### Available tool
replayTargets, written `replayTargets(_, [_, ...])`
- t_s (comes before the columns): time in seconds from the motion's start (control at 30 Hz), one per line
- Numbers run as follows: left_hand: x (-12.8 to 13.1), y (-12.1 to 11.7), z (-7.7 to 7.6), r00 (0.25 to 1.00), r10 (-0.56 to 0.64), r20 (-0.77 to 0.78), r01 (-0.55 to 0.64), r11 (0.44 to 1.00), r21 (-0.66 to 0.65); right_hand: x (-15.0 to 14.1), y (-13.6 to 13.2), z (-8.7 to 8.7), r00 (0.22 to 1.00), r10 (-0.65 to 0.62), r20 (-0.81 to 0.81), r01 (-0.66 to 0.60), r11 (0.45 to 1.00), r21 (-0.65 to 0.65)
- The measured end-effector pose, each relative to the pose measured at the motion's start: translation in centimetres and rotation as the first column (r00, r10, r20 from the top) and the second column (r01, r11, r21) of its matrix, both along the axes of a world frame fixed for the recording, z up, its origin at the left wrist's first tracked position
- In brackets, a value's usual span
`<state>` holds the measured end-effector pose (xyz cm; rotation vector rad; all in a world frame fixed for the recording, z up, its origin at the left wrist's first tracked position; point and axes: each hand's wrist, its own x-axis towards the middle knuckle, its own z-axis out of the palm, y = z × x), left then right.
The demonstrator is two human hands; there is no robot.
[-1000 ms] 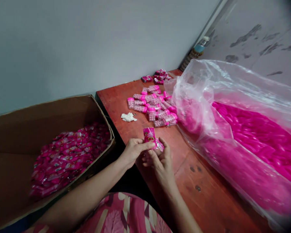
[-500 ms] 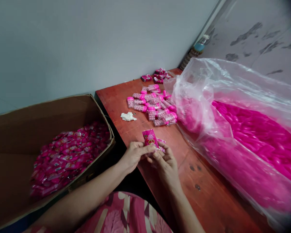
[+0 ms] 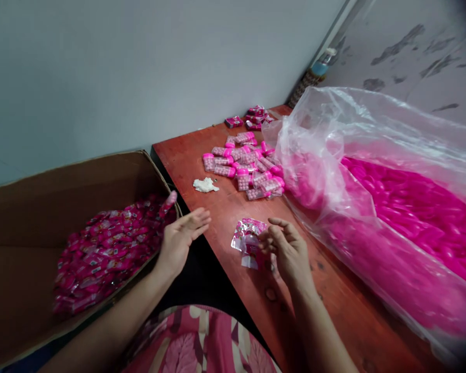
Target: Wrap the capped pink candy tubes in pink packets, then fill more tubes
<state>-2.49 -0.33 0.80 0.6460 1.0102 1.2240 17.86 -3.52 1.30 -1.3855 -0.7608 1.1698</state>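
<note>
My left hand (image 3: 184,238) is open, fingers stretched out, between the carton and the table edge. Just beyond its fingers, a small pink candy bottle in a printed sleeve (image 3: 166,204) appears in mid-air over the carton's near rim, apart from the hand. My right hand (image 3: 289,248) hovers at the right side of several flat, shiny printed pink sleeves (image 3: 250,235) on the table. Its fingers are loosely bent and apart, with nothing visible in them. Farther back lies a heap of clear bottles with pink caps and pale pink balls (image 3: 243,160).
A cardboard carton (image 3: 81,168) on the left holds many sleeved bottles (image 3: 104,248). On the red table (image 3: 194,155) are a white crumpled lump (image 3: 205,185) and dark pink packets (image 3: 233,122). A large plastic bag of pink pieces (image 3: 411,207) lies along the right. A bottle (image 3: 314,75) stands in the corner.
The printed sleeved bottle has left my hands and is now over the carton. My left hand has moved left and opened; my right hand has shifted right, uncovering the flat sleeves.
</note>
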Motion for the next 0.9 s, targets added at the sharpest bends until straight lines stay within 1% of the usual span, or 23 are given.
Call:
replayTargets(0.03, [0.6,0.0,-0.3,0.989,-0.064,-0.134,0.071,0.996,0.045,0.6,-0.1,-0.1,1.000,-0.023,0.020,0.023,1.000,-0.003])
replayTargets(0.07, [1.3,0.0,-0.7,0.953,-0.128,-0.276,0.161,0.981,0.103,1.1,-0.3,-0.2,0.999,-0.038,0.035,0.038,0.999,-0.008])
replayTargets(0.1, [2.2,0.0,-1.2,0.894,-0.171,-0.414,0.261,0.950,0.172,1.5,-0.5,-0.3,0.998,-0.044,0.044,0.045,0.999,-0.017])
replayTargets(0.13, [3.0,0.0,-1.7,0.821,-0.188,-0.538,0.361,0.902,0.236,1.7,-0.7,-0.5,0.998,-0.046,0.048,0.047,0.999,-0.027])
replayTargets(0.2, [4.4,0.1,-2.7,0.657,-0.144,-0.740,0.519,0.798,0.305,1.9,-1.3,-0.8,0.998,-0.040,0.047,0.042,0.998,-0.046])
replayTargets(0.27, [5.1,0.2,-3.4,0.503,-0.064,-0.862,0.618,0.724,0.307,1.9,-1.7,-1.1,0.999,-0.031,0.043,0.034,0.998,-0.061])
replayTargets(0.3, [5.2,0.2,-3.6,0.445,-0.026,-0.895,0.648,0.700,0.302,1.9,-1.8,-1.2,0.999,-0.029,0.043,0.032,0.997,-0.065])
replayTargets(0.37, [5.3,0.2,-3.7,0.370,0.042,-0.928,0.674,0.676,0.299,2.0,-2.0,-1.4,0.998,-0.028,0.047,0.032,0.997,-0.072])
replayTargets(0.43, [5.6,0.3,-3.5,0.325,0.081,-0.942,0.680,0.673,0.292,2.1,-1.9,-1.6,0.998,-0.029,0.048,0.033,0.997,-0.075])
replayTargets(0.53, [6.7,0.4,-3.3,0.286,0.081,-0.955,0.688,0.676,0.264,2.2,-1.8,-1.8,0.999,-0.023,0.044,0.027,0.996,-0.083])
replayTargets(0.6, [7.5,0.6,-3.4,0.295,0.065,-0.953,0.691,0.675,0.260,2.2,-1.8,-1.9,0.999,-0.021,0.045,0.024,0.996,-0.081])
replayTargets(0.67, [7.9,0.7,-3.7,0.344,0.060,-0.937,0.677,0.676,0.292,2.3,-2.0,-2.0,0.999,-0.016,0.051,0.020,0.997,-0.073])
replayTargets(0.73, [8.0,0.7,-3.9,0.403,0.065,-0.913,0.655,0.677,0.337,2.4,-2.1,-2.1,0.998,-0.013,0.062,0.017,0.998,-0.067])
replayTargets(0.77, [8.0,0.7,-4.0,0.420,0.067,-0.905,0.648,0.676,0.351,2.4,-2.1,-2.1,0.997,-0.019,0.073,0.023,0.998,-0.064])
replayTargets(0.87, [7.6,0.6,-4.0,0.446,0.055,-0.893,0.636,0.683,0.359,2.3,-1.7,-2.3,0.986,-0.096,0.133,0.100,0.995,-0.028])
replayTargets(0.9, [7.5,0.5,-3.8,0.467,0.048,-0.883,0.624,0.690,0.368,2.1,-1.5,-2.3,0.982,-0.125,0.141,0.127,0.992,-0.008])
